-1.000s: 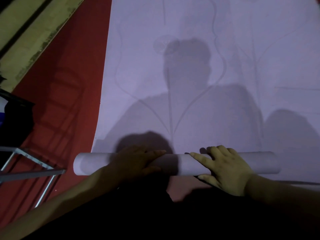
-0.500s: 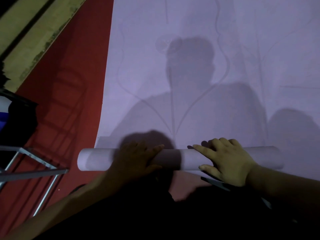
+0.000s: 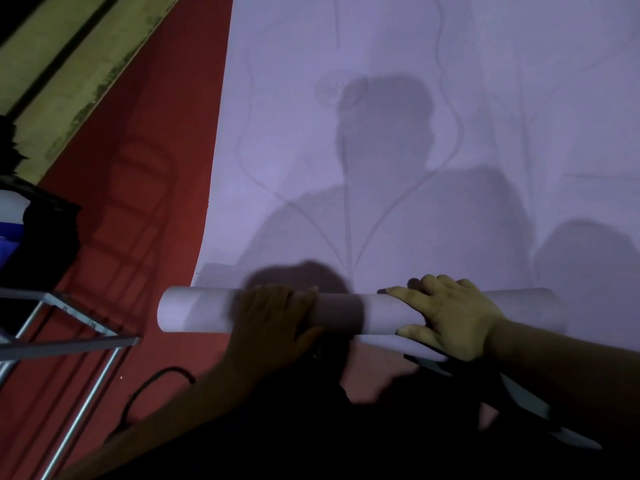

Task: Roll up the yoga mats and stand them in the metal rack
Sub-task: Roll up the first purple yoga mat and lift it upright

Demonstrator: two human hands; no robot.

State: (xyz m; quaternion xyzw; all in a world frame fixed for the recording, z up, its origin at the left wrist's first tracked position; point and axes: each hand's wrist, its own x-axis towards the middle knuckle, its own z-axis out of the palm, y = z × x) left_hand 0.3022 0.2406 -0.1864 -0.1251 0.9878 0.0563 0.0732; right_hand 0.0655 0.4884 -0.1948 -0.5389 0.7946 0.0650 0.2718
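Observation:
A pale lilac yoga mat [image 3: 398, 161] lies flat on the red floor and stretches away from me. Its near end is wound into a tight roll [image 3: 194, 313] that lies crosswise in front of me. My left hand [image 3: 273, 317] rests on top of the roll left of centre, in shadow, fingers spread forward over it. My right hand [image 3: 450, 317] presses on the roll right of centre, fingers over the top and thumb on the near side. The metal rack [image 3: 69, 341] shows as grey bars at the lower left.
Red floor [image 3: 145, 168] runs along the mat's left edge. A yellow-green skirting and wall [image 3: 62, 74] cross the upper left. A dark object with a blue-white item [image 3: 10, 237] sits by the rack. A black cable [image 3: 152, 382] loops on the floor near my left arm.
The roll has travelled forward along the mat and grown a little thicker. Both hands moved forward with it and stay on top.

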